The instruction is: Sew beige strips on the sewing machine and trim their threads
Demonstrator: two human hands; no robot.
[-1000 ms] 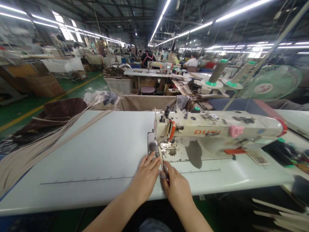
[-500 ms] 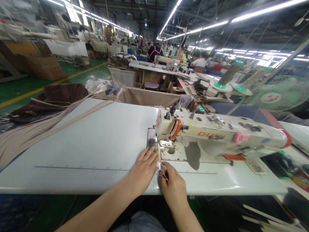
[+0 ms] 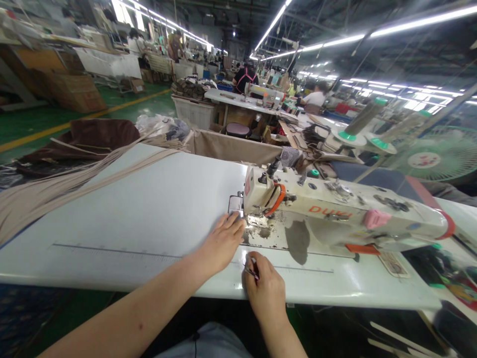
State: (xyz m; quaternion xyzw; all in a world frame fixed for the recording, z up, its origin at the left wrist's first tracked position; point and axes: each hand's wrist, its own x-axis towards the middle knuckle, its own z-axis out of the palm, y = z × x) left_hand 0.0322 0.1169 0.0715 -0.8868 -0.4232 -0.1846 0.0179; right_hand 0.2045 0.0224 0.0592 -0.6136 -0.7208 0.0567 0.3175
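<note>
A white sewing machine (image 3: 335, 209) with orange lettering stands on the pale table (image 3: 167, 199). My left hand (image 3: 223, 243) lies palm down beside the needle area, its fingers extended and its fingertips over the metal plate (image 3: 235, 205). Nearer the front edge, my right hand (image 3: 264, 281) is closed around a small metal tool (image 3: 251, 268), whose exact kind is hard to make out. Whether any material lies beneath my left fingers is hidden.
Long beige strips (image 3: 93, 184) drape over the table's left side. Behind the table is a beige fabric-lined bin (image 3: 234, 146). Thread cones (image 3: 361, 119) and a green fan (image 3: 428, 156) stand at the right. People work farther back.
My left hand has moved slightly forward along the plate. The narrow strip seen between my hands no longer shows. My right hand still holds the tool, a little apart from the left. The view has shifted slightly.
</note>
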